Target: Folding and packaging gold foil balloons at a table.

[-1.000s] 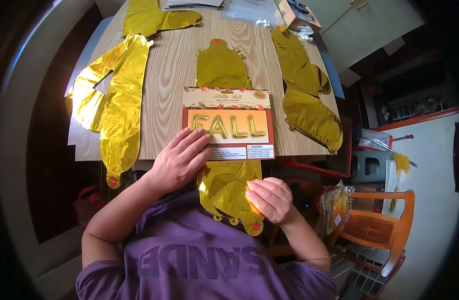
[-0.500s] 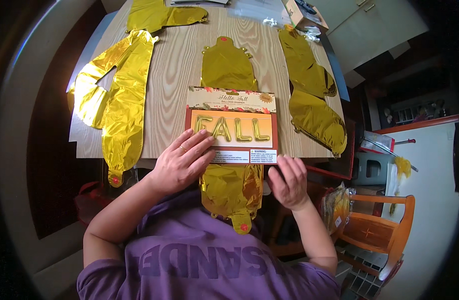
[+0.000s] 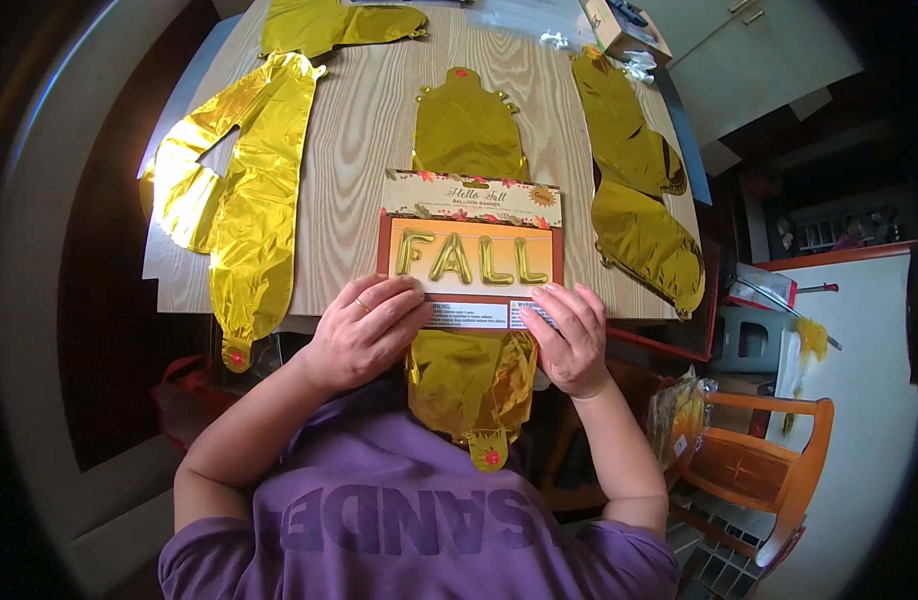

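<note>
A rectangular balloon package card (image 3: 472,240) with a floral top strip and gold letters lies near the front edge of the wooden table (image 3: 364,150). My left hand (image 3: 364,332) grips its lower left corner. Its lower right corner is held by my right hand (image 3: 571,335). Under the card lies a flat gold foil balloon (image 3: 469,135); its lower end (image 3: 471,385) hangs over the table edge toward my purple shirt.
Another gold foil balloon (image 3: 241,215) lies at the table's left, one at the back (image 3: 329,22), and one along the right side (image 3: 634,190). A small cardboard box (image 3: 624,25) sits at the far right corner. A wooden chair (image 3: 769,470) stands lower right.
My right hand rose from the balloon's hanging end at my lap to the card's lower right corner. The left hand stayed on the card.
</note>
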A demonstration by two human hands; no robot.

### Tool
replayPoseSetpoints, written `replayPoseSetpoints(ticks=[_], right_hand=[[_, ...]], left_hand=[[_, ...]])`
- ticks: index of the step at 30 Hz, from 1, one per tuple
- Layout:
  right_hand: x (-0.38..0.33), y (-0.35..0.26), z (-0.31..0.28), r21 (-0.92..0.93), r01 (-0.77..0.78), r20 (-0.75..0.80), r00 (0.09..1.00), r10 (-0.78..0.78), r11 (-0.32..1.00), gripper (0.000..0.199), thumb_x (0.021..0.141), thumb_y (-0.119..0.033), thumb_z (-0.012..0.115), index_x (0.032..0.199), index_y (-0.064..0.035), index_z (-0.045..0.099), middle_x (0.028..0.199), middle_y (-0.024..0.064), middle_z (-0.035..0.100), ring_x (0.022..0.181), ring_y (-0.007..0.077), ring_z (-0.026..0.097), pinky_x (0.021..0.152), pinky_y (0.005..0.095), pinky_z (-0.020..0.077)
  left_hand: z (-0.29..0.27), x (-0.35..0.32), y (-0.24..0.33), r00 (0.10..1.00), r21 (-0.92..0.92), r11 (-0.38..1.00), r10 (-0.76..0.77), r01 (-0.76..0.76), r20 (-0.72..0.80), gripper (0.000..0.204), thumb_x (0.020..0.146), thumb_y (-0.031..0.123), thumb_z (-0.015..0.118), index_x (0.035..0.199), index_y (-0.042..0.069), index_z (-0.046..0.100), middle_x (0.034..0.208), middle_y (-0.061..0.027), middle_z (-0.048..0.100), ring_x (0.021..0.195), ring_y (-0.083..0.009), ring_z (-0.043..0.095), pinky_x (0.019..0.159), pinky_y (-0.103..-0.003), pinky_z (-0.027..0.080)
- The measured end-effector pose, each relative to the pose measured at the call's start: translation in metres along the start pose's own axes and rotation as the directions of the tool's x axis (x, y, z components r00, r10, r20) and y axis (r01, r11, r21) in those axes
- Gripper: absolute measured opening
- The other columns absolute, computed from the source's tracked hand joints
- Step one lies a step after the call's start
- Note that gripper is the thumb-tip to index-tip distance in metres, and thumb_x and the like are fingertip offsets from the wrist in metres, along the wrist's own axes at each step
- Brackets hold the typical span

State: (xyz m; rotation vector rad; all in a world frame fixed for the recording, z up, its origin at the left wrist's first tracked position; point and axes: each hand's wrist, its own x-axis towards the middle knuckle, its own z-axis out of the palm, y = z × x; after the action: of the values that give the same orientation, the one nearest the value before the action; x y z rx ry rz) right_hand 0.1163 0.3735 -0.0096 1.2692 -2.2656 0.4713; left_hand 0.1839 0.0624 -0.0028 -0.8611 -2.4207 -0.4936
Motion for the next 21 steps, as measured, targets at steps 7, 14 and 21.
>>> replayPoseSetpoints(ticks=[7, 14, 21], right_hand=[[0.013, 0.003, -0.003, 0.280, -0.146, 0.009, 0.989, 0.150, 0.949, 0.022, 0.081, -0.012, 0.074, 0.103, -0.0123, 0.071, 0.115, 0.0048, 0.067, 0.109, 0.0277, 0.062, 0.097, 0.0430, 0.0475], [0.026, -0.008, -0.006, 0.342, -0.391, 0.094, 0.919, 0.383, 0.854, 0.022, 0.080, -0.014, 0.082, 0.085, -0.0090, 0.061, 0.096, 0.0079, 0.061, 0.091, 0.0279, 0.058, 0.081, 0.0407, 0.0424], [0.029, -0.012, 0.000, 0.317, -0.428, 0.029, 0.896, 0.443, 0.846, 0.039, 0.082, -0.015, 0.080, 0.111, -0.0071, 0.054, 0.108, 0.0122, 0.060, 0.096, 0.0315, 0.058, 0.086, 0.0438, 0.0438]], left_hand=[[-0.002, 0.003, -0.001, 0.993, -0.114, 0.989, -0.102, 0.095, -0.062, 0.031, 0.074, 0.010, 0.077, 0.105, 0.009, 0.073, 0.113, -0.0045, 0.069, 0.111, -0.0228, 0.067, 0.101, -0.044, 0.048], [0.001, 0.009, 0.006, 0.942, -0.215, 0.934, -0.316, 0.287, -0.115, 0.024, 0.071, 0.004, 0.080, 0.080, 0.010, 0.058, 0.094, -0.0078, 0.069, 0.097, -0.0252, 0.070, 0.094, -0.045, 0.051], [-0.006, 0.015, 0.017, 0.970, -0.047, 0.988, -0.152, 0.145, -0.192, 0.033, 0.070, 0.012, 0.072, 0.102, 0.010, 0.067, 0.126, -0.0105, 0.063, 0.117, -0.0295, 0.061, 0.104, -0.050, 0.043]])
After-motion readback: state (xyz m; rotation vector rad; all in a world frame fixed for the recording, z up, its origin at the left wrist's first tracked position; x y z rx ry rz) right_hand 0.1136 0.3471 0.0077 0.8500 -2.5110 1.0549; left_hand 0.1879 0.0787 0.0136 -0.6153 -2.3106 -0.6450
